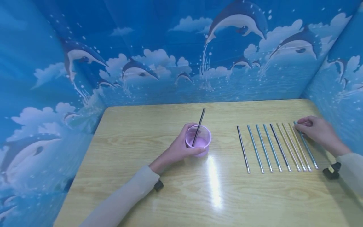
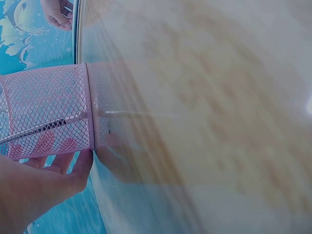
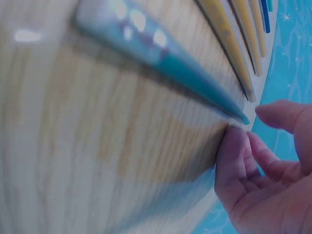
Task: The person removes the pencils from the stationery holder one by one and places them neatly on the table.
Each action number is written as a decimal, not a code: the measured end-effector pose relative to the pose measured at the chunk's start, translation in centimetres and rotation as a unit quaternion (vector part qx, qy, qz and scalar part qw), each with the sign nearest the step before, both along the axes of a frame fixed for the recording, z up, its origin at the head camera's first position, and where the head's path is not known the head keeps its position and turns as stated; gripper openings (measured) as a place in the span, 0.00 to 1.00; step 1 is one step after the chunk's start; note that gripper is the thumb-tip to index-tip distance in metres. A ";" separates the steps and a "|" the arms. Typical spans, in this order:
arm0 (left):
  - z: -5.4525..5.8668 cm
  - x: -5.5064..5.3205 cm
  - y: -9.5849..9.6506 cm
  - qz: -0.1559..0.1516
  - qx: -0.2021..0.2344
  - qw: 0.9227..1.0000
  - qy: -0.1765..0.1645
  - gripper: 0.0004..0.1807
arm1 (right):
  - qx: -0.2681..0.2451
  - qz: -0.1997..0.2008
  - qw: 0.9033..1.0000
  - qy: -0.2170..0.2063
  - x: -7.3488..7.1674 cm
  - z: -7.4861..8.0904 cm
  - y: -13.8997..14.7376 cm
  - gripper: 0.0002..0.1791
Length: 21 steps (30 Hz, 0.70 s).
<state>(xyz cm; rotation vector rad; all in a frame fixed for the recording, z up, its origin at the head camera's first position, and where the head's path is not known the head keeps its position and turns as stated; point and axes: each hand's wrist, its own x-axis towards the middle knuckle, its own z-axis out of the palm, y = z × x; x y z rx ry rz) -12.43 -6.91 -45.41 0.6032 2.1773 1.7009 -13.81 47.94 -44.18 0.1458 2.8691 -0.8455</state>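
Observation:
In the head view my left hand [image 1: 179, 147] grips a pink mesh pencil cup [image 1: 205, 150] that stands on the table. One dark pencil [image 1: 202, 116] leans inside the cup, its upper end above the rim. Over at the right, my right hand [image 1: 317, 130] is at the far end of the rightmost teal pencil [image 1: 309, 151]. The right wrist view shows the thumb [image 3: 280, 113] and the bent fingers apart, on either side of that pencil's far tip. The pencil lies flat, its ferrule end toward the near edge.
Left of the right hand lie several pencils in a row: yellow ones [image 1: 288, 147], a dark blue one [image 1: 280, 147], teal ones [image 1: 256, 149] and a dark one [image 1: 243, 149]. Dolphin-printed cloth walls [image 1: 158, 85] border the wood-grain table [image 1: 136, 132] at the back and sides.

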 end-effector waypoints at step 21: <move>0.1 0.1 0.0 0.003 -0.003 1.000 -0.004 0.52 | -0.149 -0.102 0.977 0.116 2.6 2.6 -7.0 0.19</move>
